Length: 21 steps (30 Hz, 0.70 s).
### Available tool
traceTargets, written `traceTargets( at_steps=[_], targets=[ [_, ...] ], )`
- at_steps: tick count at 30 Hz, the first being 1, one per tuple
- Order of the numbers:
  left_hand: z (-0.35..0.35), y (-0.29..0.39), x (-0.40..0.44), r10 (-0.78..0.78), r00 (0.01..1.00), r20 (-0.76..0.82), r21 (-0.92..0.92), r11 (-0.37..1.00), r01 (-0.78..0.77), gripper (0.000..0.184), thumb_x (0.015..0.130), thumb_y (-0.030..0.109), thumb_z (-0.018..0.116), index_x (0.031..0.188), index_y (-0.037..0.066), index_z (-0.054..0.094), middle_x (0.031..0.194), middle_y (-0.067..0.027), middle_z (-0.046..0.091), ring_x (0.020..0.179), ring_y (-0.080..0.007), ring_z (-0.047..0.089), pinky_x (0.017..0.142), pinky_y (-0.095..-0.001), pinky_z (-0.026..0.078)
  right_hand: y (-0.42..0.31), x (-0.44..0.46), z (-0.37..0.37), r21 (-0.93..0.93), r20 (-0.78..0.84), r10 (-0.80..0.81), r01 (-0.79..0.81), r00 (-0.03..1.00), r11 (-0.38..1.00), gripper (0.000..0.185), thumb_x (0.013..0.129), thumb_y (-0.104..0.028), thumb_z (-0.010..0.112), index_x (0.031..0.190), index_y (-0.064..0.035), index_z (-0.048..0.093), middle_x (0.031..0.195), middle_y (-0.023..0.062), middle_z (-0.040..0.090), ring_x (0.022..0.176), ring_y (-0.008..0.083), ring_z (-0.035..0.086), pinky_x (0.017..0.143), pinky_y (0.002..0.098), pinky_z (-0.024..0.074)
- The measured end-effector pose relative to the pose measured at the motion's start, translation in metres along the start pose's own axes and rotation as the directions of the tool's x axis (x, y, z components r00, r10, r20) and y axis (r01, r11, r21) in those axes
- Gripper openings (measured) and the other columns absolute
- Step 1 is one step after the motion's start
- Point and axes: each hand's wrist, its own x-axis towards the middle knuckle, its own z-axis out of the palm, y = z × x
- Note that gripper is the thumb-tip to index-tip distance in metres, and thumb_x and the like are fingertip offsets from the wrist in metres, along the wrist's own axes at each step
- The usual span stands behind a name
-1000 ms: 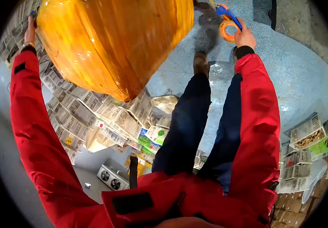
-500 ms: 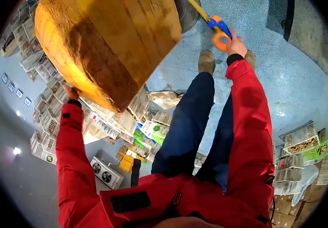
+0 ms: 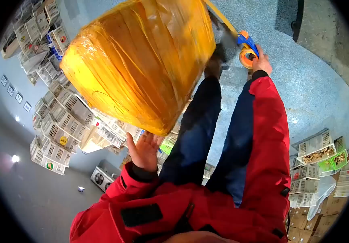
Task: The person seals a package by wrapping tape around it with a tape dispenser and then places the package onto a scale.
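Observation:
A large bundle (image 3: pixel 138 65) wrapped in shiny yellow-orange tape fills the upper middle of the view. Just below its near corner is my left hand (image 3: pixel 145 153), palm up with the fingers spread and the fingertips at the bundle's lower edge; whether they touch it I cannot tell. My right hand (image 3: pixel 262 63), to the right of the bundle, is wrapped round the handle of a blue tape dispenser (image 3: pixel 248 42) with an orange roll on it. A strip of yellow tape (image 3: pixel 222 17) stretches from the dispenser up to the bundle's top right.
White plastic crates (image 3: pixel 67 121) are stacked at the left. More crates (image 3: pixel 316 148), some holding brownish contents, stand at the right above cardboard boxes (image 3: pixel 298 220). A fan unit (image 3: pixel 101 178) shows at the lower left. My legs stand on the blue floor (image 3: pixel 304 81).
My left hand has moved from the bundle's left side to below its near corner. The bundle has turned and shifted. My right hand, still with the dispenser, has moved slightly lower.

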Motion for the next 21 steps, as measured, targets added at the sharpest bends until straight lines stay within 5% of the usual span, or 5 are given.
traceTargets(
  at_steps=[9, 17, 18, 20, 21],
  targets=[
    [0.210, 0.058, -0.029, 0.437, 0.593, 0.677, -0.049, 0.830, -0.556, 0.090, 0.084, 0.064, 0.016, 0.132, -0.012, 0.021, 0.138, -0.0281, 0.024, 0.131, -0.0362, 0.020, 0.108, -0.0443, 0.011, 0.039, 0.023, -0.030, -0.008, 0.005, 0.162, -0.162, 0.987, 0.987, 0.060, 0.076, -0.018, 0.055, 0.126, -0.0455, 0.035, 0.096, 0.0142, 0.056, 0.079, 0.0317, 0.062, 0.067, 0.0430, 0.0484],
    [0.326, 0.293, 0.063, 0.490, 0.256, 0.833, 0.330, -0.068, -0.942, 0.045, 0.094, 0.024, 0.027, 0.128, -0.003, 0.037, 0.131, -0.0128, 0.043, 0.118, -0.0273, 0.044, 0.102, -0.0327, 0.029, -0.014, 0.046, -0.011, 0.047, 0.019, 0.063, -0.064, 0.998, 0.997, 0.053, 0.080, -0.020, 0.046, 0.125, -0.0443, 0.037, 0.094, 0.0169, 0.056, 0.080, 0.0344, 0.062, 0.070, 0.0456, 0.0471],
    [0.307, 0.364, 0.105, 0.393, 0.124, 0.911, 0.363, -0.621, -0.694, 0.044, 0.095, 0.026, 0.028, 0.127, -0.001, 0.040, 0.129, -0.0105, 0.046, 0.115, -0.0247, 0.046, 0.101, -0.0315, 0.030, -0.024, 0.045, -0.010, 0.029, 0.027, 0.058, -0.059, 0.998, 0.998, 0.053, 0.080, -0.021, 0.046, 0.126, -0.0448, 0.035, 0.095, 0.0170, 0.056, 0.080, 0.0341, 0.062, 0.069, 0.0452, 0.0476],
    [0.279, 0.410, 0.150, 0.381, 0.215, 0.899, 0.436, -0.739, -0.514, 0.047, 0.095, 0.034, 0.029, 0.125, 0.002, 0.045, 0.125, -0.0068, 0.050, 0.111, -0.0194, 0.048, 0.099, -0.0292, 0.031, -0.033, 0.037, -0.009, 0.164, -0.045, 0.079, -0.071, 0.996, 0.984, 0.055, 0.078, -0.019, 0.049, 0.126, -0.0444, 0.035, 0.093, 0.0171, 0.056, 0.079, 0.0352, 0.061, 0.068, 0.0448, 0.0482],
    [0.273, 0.410, 0.160, 0.438, 0.392, 0.809, 0.566, -0.398, -0.722, 0.050, 0.095, 0.040, 0.029, 0.124, 0.004, 0.047, 0.122, -0.0054, 0.052, 0.110, -0.0166, 0.048, 0.098, -0.0280, 0.031, -0.035, 0.033, -0.009, 0.227, -0.067, 0.085, -0.068, 0.994, 0.971, 0.056, 0.078, -0.019, 0.051, 0.126, -0.0436, 0.036, 0.092, 0.0173, 0.056, 0.079, 0.0358, 0.061, 0.067, 0.0448, 0.0482]
  ],
)
